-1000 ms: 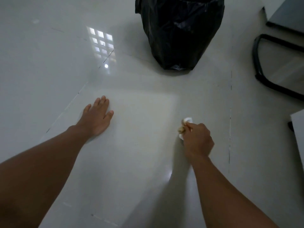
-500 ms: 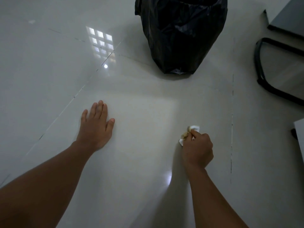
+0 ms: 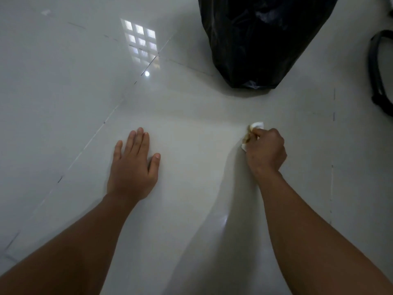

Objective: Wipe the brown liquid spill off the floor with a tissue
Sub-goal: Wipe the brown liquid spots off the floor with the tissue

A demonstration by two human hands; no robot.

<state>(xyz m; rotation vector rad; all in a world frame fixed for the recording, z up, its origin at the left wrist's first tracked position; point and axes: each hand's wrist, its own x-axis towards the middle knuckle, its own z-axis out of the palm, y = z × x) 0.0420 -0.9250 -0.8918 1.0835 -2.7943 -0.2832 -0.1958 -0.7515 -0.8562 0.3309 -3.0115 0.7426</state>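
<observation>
My right hand point(image 3: 265, 151) is closed around a crumpled white tissue point(image 3: 255, 128) with brown-yellow stains, held down at the glossy white tile floor point(image 3: 195, 145). Only the tissue's front and left edges stick out past my fingers. My left hand point(image 3: 133, 165) lies flat on the floor, palm down, fingers together and holding nothing. No brown liquid shows on the tiles around the tissue; whatever lies under my right hand is hidden.
A full black rubbish bag point(image 3: 259, 39) stands on the floor just beyond my right hand. A black curved chair base point(image 3: 378, 71) sits at the right edge. Dark grout lines cross the tiles, and a window reflection point(image 3: 140, 41) shines at the upper left.
The view has shifted forward and down, so both hands sit lower in the picture and the bag looks nearer. My right hand with the tissue has moved slightly away from me. The left hand stays planted.
</observation>
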